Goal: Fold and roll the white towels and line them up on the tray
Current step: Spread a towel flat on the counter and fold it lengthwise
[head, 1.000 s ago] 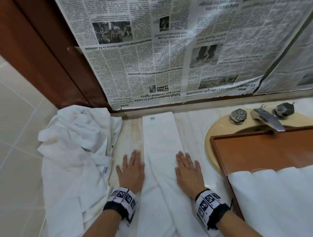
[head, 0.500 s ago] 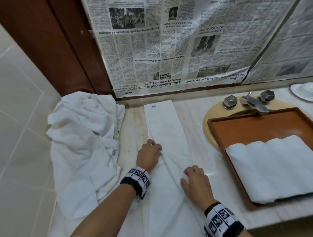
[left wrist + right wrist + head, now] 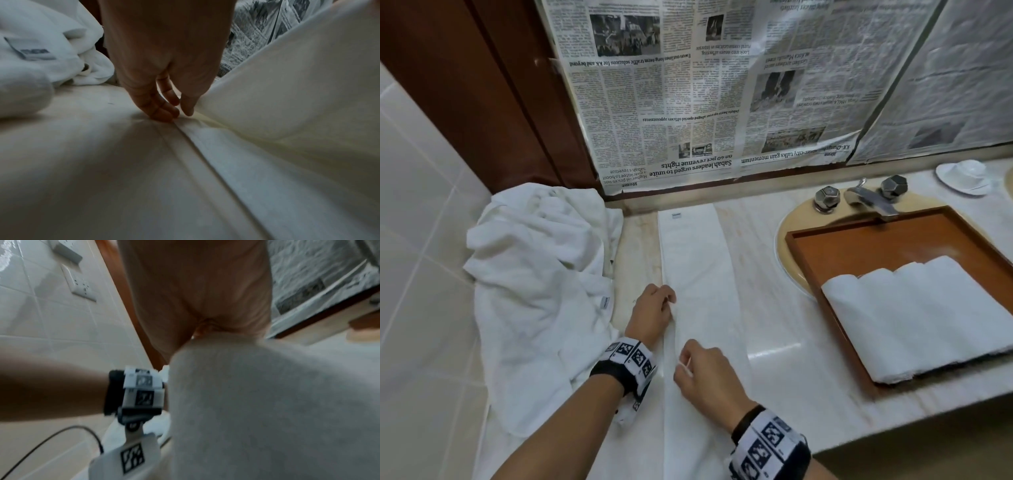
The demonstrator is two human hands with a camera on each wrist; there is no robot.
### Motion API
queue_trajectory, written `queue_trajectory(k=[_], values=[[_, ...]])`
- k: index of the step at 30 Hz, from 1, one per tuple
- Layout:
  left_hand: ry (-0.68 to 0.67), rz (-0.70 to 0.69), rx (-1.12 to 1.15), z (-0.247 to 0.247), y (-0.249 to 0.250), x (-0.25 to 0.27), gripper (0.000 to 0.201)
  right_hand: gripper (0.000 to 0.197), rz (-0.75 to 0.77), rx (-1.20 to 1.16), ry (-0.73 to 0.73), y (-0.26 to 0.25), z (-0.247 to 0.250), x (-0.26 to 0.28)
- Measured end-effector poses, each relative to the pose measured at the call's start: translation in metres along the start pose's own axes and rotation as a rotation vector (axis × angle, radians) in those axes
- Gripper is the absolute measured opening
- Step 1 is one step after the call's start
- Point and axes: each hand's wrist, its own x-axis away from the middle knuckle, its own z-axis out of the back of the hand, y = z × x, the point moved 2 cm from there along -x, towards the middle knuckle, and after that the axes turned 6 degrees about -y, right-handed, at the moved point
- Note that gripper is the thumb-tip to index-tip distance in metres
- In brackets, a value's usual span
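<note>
White terry, folded into a long narrow strip, the towel [image 3: 698, 274] runs from the back edge of the marble counter [image 3: 767, 308] to its front edge. The left hand [image 3: 652, 313] pinches the strip's left edge with curled fingers [image 3: 164, 112]. The right hand [image 3: 705, 373], nearer the front edge, grips a fold of the same towel. Rolled towels [image 3: 914, 318] lie side by side in the wooden tray [image 3: 859, 240] over the sink. Crumpled towels [image 3: 534, 274] heap at the counter's left end.
</note>
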Motion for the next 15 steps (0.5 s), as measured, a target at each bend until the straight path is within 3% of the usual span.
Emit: queue_trajectory(k=[4,8,15], values=[[-0.01,0.041,0.02,0.003,-0.001,0.003,0.02,0.022,-0.043,0.07,-0.096,0.008,-0.028,0.002],[0.037,0.183,0.132,0.005,0.005,0.007,0.011,0.024,0.008,0.09,-0.131,0.01,-0.037,0.001],[0.107,0.259,0.169,0.001,0.003,0.005,0.011,0.029,0.057,0.114,-0.239,0.014,-0.043,0.002]])
